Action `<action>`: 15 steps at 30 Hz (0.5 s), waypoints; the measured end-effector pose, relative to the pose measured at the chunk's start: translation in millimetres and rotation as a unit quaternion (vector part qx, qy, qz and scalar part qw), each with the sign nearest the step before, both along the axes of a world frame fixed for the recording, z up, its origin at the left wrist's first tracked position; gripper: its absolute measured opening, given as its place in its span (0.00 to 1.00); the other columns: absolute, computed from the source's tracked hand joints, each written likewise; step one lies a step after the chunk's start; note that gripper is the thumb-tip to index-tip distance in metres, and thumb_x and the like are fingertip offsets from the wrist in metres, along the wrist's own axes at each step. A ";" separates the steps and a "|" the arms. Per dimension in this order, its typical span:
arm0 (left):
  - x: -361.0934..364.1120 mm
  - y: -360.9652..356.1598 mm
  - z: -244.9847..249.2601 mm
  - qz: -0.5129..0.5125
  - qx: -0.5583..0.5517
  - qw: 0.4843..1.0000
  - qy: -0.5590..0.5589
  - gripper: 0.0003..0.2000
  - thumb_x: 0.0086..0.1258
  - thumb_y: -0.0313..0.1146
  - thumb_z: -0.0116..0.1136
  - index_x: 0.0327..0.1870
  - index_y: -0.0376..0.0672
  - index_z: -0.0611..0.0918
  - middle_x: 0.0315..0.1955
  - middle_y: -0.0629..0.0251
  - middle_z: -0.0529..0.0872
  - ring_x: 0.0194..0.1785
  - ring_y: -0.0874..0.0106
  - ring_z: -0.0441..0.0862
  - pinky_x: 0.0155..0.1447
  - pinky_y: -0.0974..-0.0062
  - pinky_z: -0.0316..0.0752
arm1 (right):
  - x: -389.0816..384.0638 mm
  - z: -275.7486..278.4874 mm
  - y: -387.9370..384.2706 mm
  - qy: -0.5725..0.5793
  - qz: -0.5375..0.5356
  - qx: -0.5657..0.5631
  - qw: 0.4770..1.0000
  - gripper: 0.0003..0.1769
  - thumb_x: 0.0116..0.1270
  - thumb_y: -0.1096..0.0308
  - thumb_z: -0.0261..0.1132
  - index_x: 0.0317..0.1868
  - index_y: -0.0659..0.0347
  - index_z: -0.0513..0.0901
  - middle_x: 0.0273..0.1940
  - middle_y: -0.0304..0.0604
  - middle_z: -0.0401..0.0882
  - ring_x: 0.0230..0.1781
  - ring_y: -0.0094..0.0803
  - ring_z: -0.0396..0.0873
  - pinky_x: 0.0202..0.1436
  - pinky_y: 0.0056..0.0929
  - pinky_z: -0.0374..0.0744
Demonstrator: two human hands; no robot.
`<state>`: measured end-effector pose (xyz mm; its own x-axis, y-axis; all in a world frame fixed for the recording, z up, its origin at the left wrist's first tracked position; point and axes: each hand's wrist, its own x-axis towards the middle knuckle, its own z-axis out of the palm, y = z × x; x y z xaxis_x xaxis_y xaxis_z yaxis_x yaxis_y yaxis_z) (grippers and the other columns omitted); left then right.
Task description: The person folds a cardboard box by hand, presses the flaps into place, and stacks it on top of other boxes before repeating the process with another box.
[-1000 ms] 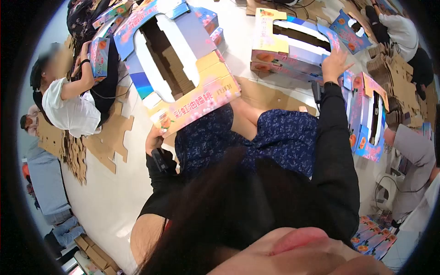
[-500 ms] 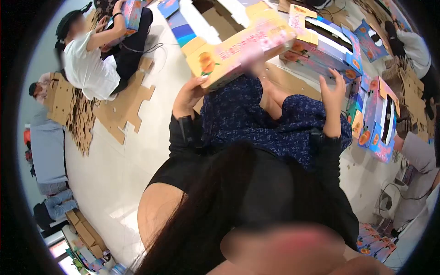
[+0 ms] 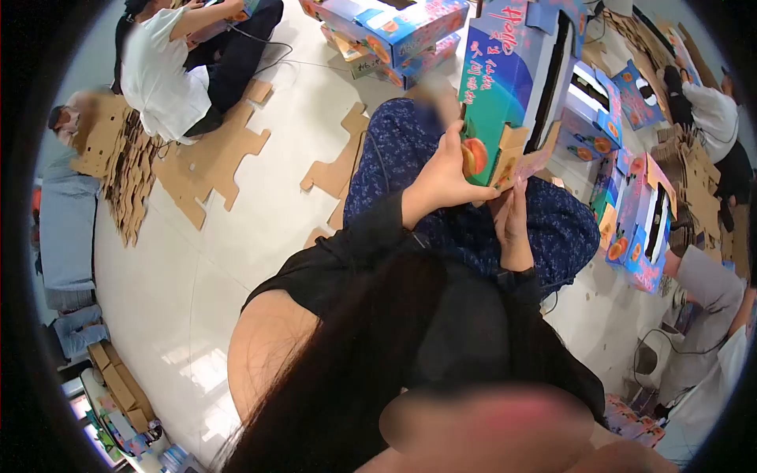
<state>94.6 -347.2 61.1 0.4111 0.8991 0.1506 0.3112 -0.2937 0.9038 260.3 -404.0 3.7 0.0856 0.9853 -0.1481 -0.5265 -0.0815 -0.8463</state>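
A colourful printed cardboard box (image 3: 497, 87), green, blue and purple with peach pictures, is tilted above my lap. My left hand (image 3: 449, 173) grips its lower left corner, thumb along the bottom edge and fingers on the green side. My right hand (image 3: 512, 225) is under the lower end, fingers together and pointing up against the box; part of it is hidden behind the box. The dark blue patterned cloth (image 3: 394, 158) over my legs lies beneath both hands.
Stacked printed boxes (image 3: 394, 35) stand ahead. More boxes (image 3: 643, 221) stand at the right. Flat brown cardboard (image 3: 213, 162) lies on the floor at the left, near a seated person in a white shirt (image 3: 162, 71). Other people sit at the right.
The box before me now stands turned with its green side showing, further right. My left hand has moved right and my right hand has come in to the box. Stacked boxes now show ahead.
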 end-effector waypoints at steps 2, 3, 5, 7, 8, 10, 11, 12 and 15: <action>6.7 -3.3 5.5 -0.005 0.009 1.000 -0.003 0.60 0.41 0.43 0.79 0.67 0.28 0.45 0.61 0.42 0.63 0.67 0.57 0.64 0.69 0.66 0.61 | 5.4 -0.5 -0.7 -0.008 -0.067 0.003 0.998 0.33 0.73 0.47 0.48 0.71 0.51 0.49 0.65 0.44 0.64 0.66 0.38 0.65 0.65 0.41 0.68; 8.1 -2.9 5.4 -0.017 0.003 1.000 -0.022 0.59 0.41 0.43 0.79 0.67 0.29 0.45 0.61 0.43 0.63 0.67 0.57 0.63 0.69 0.67 0.60 | 10.2 -0.7 0.5 -0.012 -0.098 -0.002 0.995 0.32 0.73 0.44 0.46 0.69 0.54 0.55 0.65 0.42 0.65 0.65 0.38 0.66 0.64 0.39 0.67; 9.2 -2.1 3.5 -0.039 -0.009 0.997 -0.059 0.59 0.42 0.43 0.79 0.67 0.31 0.45 0.61 0.43 0.63 0.67 0.57 0.63 0.70 0.67 0.59 | 25.8 -4.0 -0.1 -0.005 -0.148 -0.023 0.989 0.35 0.72 0.40 0.44 0.67 0.57 0.63 0.63 0.41 0.68 0.62 0.37 0.69 0.63 0.37 0.67; 2.9 3.6 -5.2 -0.071 -0.021 0.992 -0.102 0.58 0.42 0.42 0.79 0.68 0.34 0.45 0.61 0.44 0.63 0.67 0.58 0.63 0.70 0.66 0.58 | 51.6 -10.5 -2.1 0.017 -0.188 -0.053 0.981 0.38 0.69 0.35 0.43 0.66 0.58 0.65 0.61 0.42 0.70 0.58 0.37 0.70 0.62 0.35 0.67; -2.6 6.4 -8.5 -0.086 -0.027 0.988 -0.123 0.58 0.43 0.42 0.79 0.68 0.35 0.45 0.61 0.45 0.63 0.67 0.58 0.63 0.70 0.66 0.58 | 63.5 -12.8 -3.4 0.020 -0.192 -0.055 0.980 0.44 0.65 0.28 0.40 0.63 0.60 0.68 0.56 0.43 0.73 0.54 0.36 0.71 0.60 0.35 0.66; -17.5 9.9 -6.7 -0.116 -0.045 0.982 -0.143 0.58 0.43 0.40 0.79 0.69 0.40 0.43 0.61 0.48 0.65 0.66 0.60 0.65 0.69 0.66 0.59 | 80.8 -8.2 -10.3 0.007 -0.253 -0.054 0.966 0.44 0.66 0.28 0.34 0.60 0.59 0.72 0.55 0.43 0.75 0.54 0.35 0.72 0.58 0.34 0.68; -25.1 11.8 -10.0 -0.124 -0.050 0.980 -0.145 0.59 0.42 0.40 0.79 0.69 0.40 0.43 0.61 0.48 0.66 0.65 0.61 0.66 0.69 0.67 0.60 | 91.2 -6.7 -13.8 0.001 -0.283 -0.054 0.957 0.45 0.67 0.28 0.31 0.58 0.58 0.73 0.54 0.42 0.75 0.53 0.34 0.72 0.56 0.33 0.68; -31.5 11.1 -11.3 -0.136 -0.074 0.974 -0.165 0.59 0.42 0.40 0.79 0.69 0.42 0.43 0.61 0.50 0.66 0.65 0.60 0.66 0.69 0.65 0.60 | 113.4 -10.1 -17.1 0.003 -0.274 -0.050 0.960 0.47 0.66 0.27 0.31 0.58 0.60 0.73 0.55 0.43 0.75 0.54 0.35 0.71 0.58 0.34 0.67; -50.3 6.1 -7.4 -0.153 -0.056 0.974 -0.159 0.60 0.40 0.42 0.79 0.70 0.43 0.43 0.60 0.50 0.67 0.67 0.61 0.64 0.69 0.64 0.58 | 136.9 18.6 -22.7 0.015 -0.189 -0.010 0.982 0.52 0.62 0.23 0.33 0.63 0.63 0.69 0.58 0.44 0.72 0.57 0.36 0.69 0.61 0.35 0.65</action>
